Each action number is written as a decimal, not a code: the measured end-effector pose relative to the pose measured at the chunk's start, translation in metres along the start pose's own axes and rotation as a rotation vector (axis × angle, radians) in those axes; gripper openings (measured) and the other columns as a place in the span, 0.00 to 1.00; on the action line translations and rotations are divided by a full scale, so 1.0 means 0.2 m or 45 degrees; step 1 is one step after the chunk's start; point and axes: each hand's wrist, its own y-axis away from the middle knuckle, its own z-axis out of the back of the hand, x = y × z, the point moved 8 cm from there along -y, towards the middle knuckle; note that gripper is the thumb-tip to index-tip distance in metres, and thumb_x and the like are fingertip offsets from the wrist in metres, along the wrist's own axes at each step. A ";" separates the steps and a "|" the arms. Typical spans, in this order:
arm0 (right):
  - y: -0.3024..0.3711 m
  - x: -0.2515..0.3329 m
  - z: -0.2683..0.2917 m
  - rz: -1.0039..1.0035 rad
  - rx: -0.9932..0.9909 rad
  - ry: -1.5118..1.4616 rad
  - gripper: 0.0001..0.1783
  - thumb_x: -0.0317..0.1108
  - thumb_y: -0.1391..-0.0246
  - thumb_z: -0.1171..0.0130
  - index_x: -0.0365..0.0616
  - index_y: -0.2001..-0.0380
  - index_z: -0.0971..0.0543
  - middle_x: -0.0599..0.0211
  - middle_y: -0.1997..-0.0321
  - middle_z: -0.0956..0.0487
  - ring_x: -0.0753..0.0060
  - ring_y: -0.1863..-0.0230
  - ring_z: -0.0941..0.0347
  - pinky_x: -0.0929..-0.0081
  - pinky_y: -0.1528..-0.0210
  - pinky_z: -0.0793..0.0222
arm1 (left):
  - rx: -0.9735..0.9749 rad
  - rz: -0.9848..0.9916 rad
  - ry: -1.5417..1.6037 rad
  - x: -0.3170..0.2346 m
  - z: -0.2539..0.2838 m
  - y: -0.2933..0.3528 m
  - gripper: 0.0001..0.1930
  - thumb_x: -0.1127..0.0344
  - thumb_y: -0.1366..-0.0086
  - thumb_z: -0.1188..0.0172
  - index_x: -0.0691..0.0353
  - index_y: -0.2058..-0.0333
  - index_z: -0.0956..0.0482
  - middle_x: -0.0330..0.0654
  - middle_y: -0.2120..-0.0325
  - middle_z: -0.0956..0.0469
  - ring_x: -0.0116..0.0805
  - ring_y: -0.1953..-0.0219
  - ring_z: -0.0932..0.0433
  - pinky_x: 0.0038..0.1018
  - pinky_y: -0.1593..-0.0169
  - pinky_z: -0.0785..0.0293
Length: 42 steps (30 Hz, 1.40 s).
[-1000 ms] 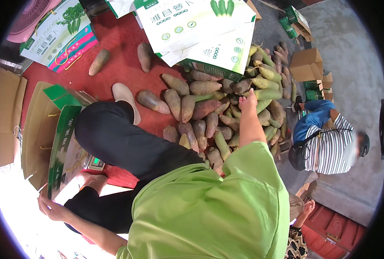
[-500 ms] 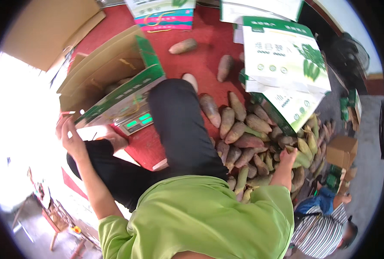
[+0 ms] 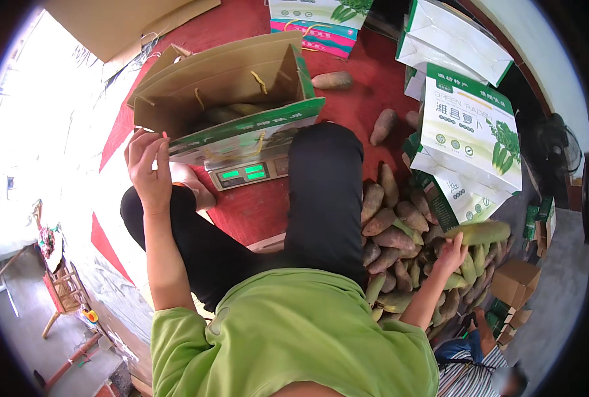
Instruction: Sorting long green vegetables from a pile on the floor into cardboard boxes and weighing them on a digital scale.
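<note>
My right hand (image 3: 450, 255) grips one end of a long green radish (image 3: 485, 231), lifted over the heap of radishes (image 3: 400, 255) on my right. My left hand (image 3: 150, 162) is raised beside the near left corner of an open cardboard box (image 3: 175, 89); its fingers are closed, with a small reddish bit at the fingertips that I cannot make out. The box has green and white sides and yellow cord handles. Radishes lie inside it, partly in shadow. It rests on a scale (image 3: 278, 165) with lit green displays.
Loose radishes (image 3: 333, 81) lie on the red mat (image 3: 248, 225). White and green cartons (image 3: 470, 126) stand right of it, beyond the heap. A fan (image 3: 562, 149) is at far right. Another person in a striped shirt (image 3: 470, 378) is at lower right. Large cardboard (image 3: 119, 23) stands upper left.
My right hand has raised a green radish out of the heap. My left hand has come up nearer the box's corner. The whole view has shifted, with the box now more to the right.
</note>
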 end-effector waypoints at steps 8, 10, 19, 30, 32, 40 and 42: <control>0.49 0.74 -1.05 0.561 0.940 0.315 0.20 0.26 0.48 0.40 0.36 0.51 0.27 0.68 0.57 0.24 0.79 0.59 0.30 0.81 0.57 0.34 | 0.014 -0.009 0.066 0.00 0.03 0.01 0.04 0.72 0.45 0.37 0.63 0.70 0.17 0.42 0.66 0.23 0.46 0.51 0.28 0.36 0.49 0.32; 0.67 0.80 -1.34 0.561 1.207 0.362 0.23 0.25 0.49 0.40 0.35 0.48 0.28 0.68 0.57 0.23 0.77 0.56 0.29 0.78 0.52 0.34 | 0.011 0.009 0.056 0.03 0.04 0.01 0.04 0.71 0.46 0.37 0.63 0.70 0.17 0.42 0.66 0.23 0.46 0.51 0.28 0.37 0.49 0.32; 1.51 0.85 -2.23 1.281 1.861 0.940 0.32 0.38 0.56 0.34 0.42 0.46 0.28 0.63 0.53 0.21 0.68 0.55 0.24 0.73 0.51 0.31 | 0.027 0.032 0.123 0.04 0.02 0.00 0.04 0.72 0.46 0.37 0.63 0.70 0.17 0.42 0.68 0.23 0.48 0.52 0.28 0.37 0.49 0.32; 1.69 0.59 -2.42 1.483 1.814 0.935 0.28 0.54 0.53 0.42 0.56 0.48 0.24 0.58 0.54 0.22 0.54 0.52 0.26 0.58 0.52 0.30 | 0.033 0.002 0.116 0.03 0.05 0.00 0.05 0.75 0.45 0.39 0.65 0.69 0.18 0.43 0.67 0.24 0.43 0.53 0.28 0.34 0.49 0.33; 1.60 0.73 -2.39 1.796 1.856 0.822 0.25 0.56 0.50 0.48 0.57 0.52 0.23 0.66 0.57 0.20 0.59 0.58 0.24 0.60 0.57 0.28 | 0.006 0.025 0.124 0.04 0.07 0.00 0.05 0.73 0.41 0.41 0.66 0.66 0.18 0.42 0.66 0.24 0.40 0.55 0.27 0.33 0.49 0.33; 0.48 0.56 -2.07 0.887 1.381 0.960 0.19 0.38 0.50 0.41 0.37 0.57 0.22 0.66 0.71 0.21 0.75 0.74 0.27 0.78 0.72 0.33 | -0.147 0.165 0.253 0.10 0.06 -0.01 0.04 0.74 0.43 0.39 0.63 0.68 0.17 0.40 0.67 0.23 0.37 0.56 0.27 0.30 0.51 0.33; 0.39 0.44 -2.00 0.993 1.345 1.011 0.20 0.36 0.51 0.40 0.40 0.54 0.23 0.63 0.69 0.20 0.72 0.73 0.25 0.76 0.68 0.31 | -0.188 0.186 0.247 0.12 0.08 0.00 0.04 0.73 0.42 0.39 0.63 0.68 0.17 0.40 0.67 0.22 0.36 0.56 0.27 0.30 0.51 0.33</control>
